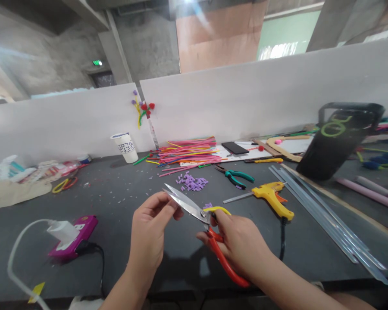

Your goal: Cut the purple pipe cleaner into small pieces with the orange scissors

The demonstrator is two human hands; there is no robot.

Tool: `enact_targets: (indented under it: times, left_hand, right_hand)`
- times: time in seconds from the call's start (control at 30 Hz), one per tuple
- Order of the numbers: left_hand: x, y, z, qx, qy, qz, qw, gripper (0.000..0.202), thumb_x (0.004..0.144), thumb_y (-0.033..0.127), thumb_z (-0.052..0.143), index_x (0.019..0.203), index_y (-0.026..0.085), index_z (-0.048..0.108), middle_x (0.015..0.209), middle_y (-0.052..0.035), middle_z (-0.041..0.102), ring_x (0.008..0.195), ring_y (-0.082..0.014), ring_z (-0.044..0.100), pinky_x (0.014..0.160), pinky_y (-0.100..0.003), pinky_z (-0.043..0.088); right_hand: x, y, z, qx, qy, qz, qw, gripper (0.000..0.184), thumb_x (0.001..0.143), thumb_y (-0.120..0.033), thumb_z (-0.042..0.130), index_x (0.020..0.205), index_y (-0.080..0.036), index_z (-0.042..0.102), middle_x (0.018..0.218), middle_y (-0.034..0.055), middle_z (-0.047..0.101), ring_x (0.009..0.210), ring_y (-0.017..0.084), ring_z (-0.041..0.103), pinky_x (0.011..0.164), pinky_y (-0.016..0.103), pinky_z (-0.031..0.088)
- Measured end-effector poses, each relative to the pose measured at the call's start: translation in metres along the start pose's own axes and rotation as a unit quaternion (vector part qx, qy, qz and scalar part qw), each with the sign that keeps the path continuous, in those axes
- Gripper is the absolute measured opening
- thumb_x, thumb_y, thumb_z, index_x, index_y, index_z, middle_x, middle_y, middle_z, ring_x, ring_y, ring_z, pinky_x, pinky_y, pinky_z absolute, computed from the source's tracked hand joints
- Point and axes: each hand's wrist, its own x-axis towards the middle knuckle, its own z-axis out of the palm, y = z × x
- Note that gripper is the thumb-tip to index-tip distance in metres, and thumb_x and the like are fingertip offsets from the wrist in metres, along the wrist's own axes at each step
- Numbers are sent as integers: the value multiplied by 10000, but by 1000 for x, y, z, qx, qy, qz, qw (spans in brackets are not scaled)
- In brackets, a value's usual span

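My right hand (237, 241) is wrapped round the handles of a pair of scissors (189, 206), one handle red and one yellow. The blades point up and to the left, slightly apart at the tips. Right by those tips, my left hand (153, 224) is closed in a pinch; whatever lies between its fingers is hidden or too small to make out. Beyond the blades, a heap of short purple pieces (192, 183) lies on the dark table (116, 224), with a few more pieces (208, 206) partly behind the scissors.
Behind the heap lie many pink craft stems (187, 151). To the right are teal pliers (237, 175), a yellow glue gun (273, 198), clear glue sticks (323, 215) and a black bottle (336, 142). A paper cup (125, 148) and a purple power strip (80, 237) stand left.
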Motion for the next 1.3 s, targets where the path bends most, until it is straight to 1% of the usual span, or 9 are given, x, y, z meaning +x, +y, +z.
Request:
enact_targets:
  times: [0.23, 0.5, 0.67, 0.87, 1.03, 1.3]
  left_hand:
    - [0, 1, 0, 11, -5, 12, 1000, 44, 721, 189, 603, 683, 170, 615, 604, 32, 571, 567, -85, 496, 563, -198, 396]
    - [-1, 0, 0, 5, 9, 8, 1000, 43, 704, 199, 614, 718, 164, 634, 613, 25, 583, 551, -87, 502, 552, -201, 399]
    - [-1, 0, -1, -5, 4, 3, 1000, 42, 708, 197, 616, 726, 165, 636, 629, 24, 593, 562, -85, 507, 559, -198, 399]
    - [-1, 1, -2, -3, -12, 8, 1000, 35, 724, 188, 606, 707, 166, 627, 616, 33, 580, 556, -78, 503, 556, -190, 399]
    - [0, 0, -1, -10, -14, 5, 1000, 37, 725, 190, 608, 698, 169, 624, 621, 36, 576, 573, -75, 506, 564, -187, 404]
    - [1, -1, -1, -22, -4, 4, 1000, 36, 712, 197, 626, 725, 165, 635, 614, 32, 585, 558, -73, 517, 551, -188, 405]
  right_hand:
    - [1, -2, -6, -4, 1, 0, 1000, 397, 774, -565, 408, 757, -178, 497, 609, 39, 614, 537, 187, 576, 485, 252, 279]
    - [2, -3, -5, -16, 4, -6, 1000, 421, 797, -574, 362, 743, -179, 495, 589, 41, 617, 511, 175, 572, 475, 252, 269]
    - [2, -1, -3, -28, 6, -8, 1000, 440, 805, -583, 339, 737, -178, 494, 588, 45, 616, 508, 184, 574, 470, 257, 263]
    - [0, -5, -7, -15, -17, 8, 1000, 495, 773, -640, 331, 759, -174, 496, 590, 43, 615, 535, 200, 588, 471, 257, 276]
    - [1, -6, -7, -13, -25, 4, 1000, 480, 784, -626, 329, 751, -175, 492, 582, 42, 617, 527, 192, 587, 474, 254, 284]
    - [0, -4, -4, -22, 0, -9, 1000, 494, 810, -614, 275, 730, -177, 491, 564, 38, 612, 502, 191, 584, 460, 256, 269]
